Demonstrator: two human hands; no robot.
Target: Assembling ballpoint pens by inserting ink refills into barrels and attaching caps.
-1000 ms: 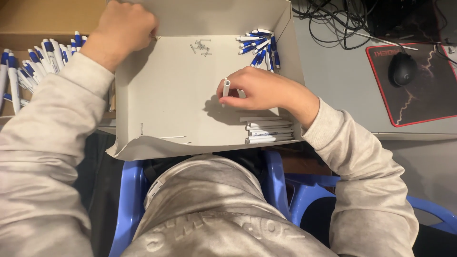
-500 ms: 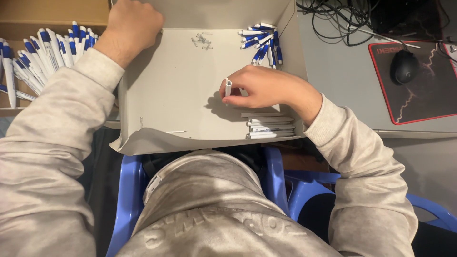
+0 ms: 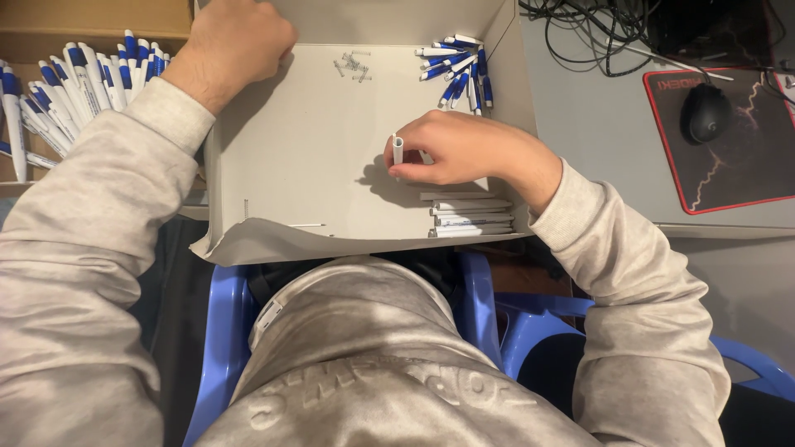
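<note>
The right hand (image 3: 464, 149), centre of the frame, pinches a short white pen barrel (image 3: 397, 151) upright between thumb and fingers — closed on it, just above the floor of a shallow grey cardboard box (image 3: 290, 165). The left hand (image 3: 236, 41) sits at the upper left of the frame, curled over the box's left wall near the back corner; whether it holds anything cannot be told, the fingers are hidden.

Inside the box: a loose bunch of white-and-blue pens (image 3: 460, 66) in the upper right corner, a few tiny springs (image 3: 354, 64) at top centre, and a neat row of white barrels (image 3: 472, 217) lying flat at the lower right, just below the right hand. A thin refill (image 3: 308, 225) lies near the front edge.

Left of the box — a big pile of blue-and-white pens (image 3: 74, 91) in another carton. Far right of the frame: a black mouse (image 3: 705, 112) on a red-trimmed mouse pad (image 3: 745, 165), cables (image 3: 596, 33) above. Blue plastic chair (image 3: 224, 331) below, grey sweatshirt sleeves on both arms.
</note>
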